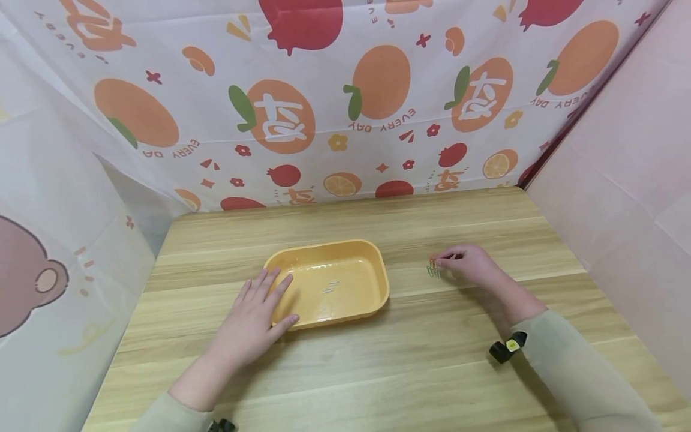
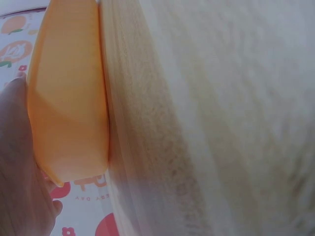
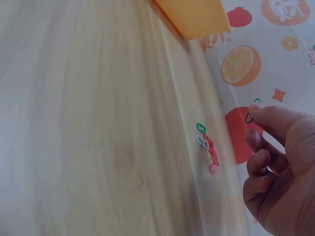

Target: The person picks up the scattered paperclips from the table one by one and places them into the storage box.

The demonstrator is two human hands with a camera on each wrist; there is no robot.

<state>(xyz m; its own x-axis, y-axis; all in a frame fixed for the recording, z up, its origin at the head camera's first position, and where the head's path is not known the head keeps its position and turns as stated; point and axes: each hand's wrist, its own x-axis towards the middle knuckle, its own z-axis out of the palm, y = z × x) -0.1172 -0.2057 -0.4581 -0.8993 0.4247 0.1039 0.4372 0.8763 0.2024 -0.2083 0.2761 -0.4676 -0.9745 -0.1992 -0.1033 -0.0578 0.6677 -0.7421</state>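
Note:
A shallow yellow-orange tray (image 1: pixel 380 282) sits on the wooden table, with a few pale paper clips (image 1: pixel 330 287) on its floor. My left hand (image 1: pixel 251 321) rests over the tray's left rim with fingers spread; in the left wrist view the hand lies along the tray's side (image 2: pixel 69 98). To the right of the tray, my right hand (image 1: pixel 472 264) pinches a green paper clip (image 3: pixel 249 117) by the fingertips. Beneath it lies a small cluster of paper clips (image 3: pixel 210 148) in green, white, red and pink.
The wooden table (image 1: pixel 345 384) is bounded at the back by a fruit-printed cloth (image 1: pixel 324 162). Pale cloth walls rise on the left (image 1: pixel 70 198) and the right (image 1: pixel 621 198).

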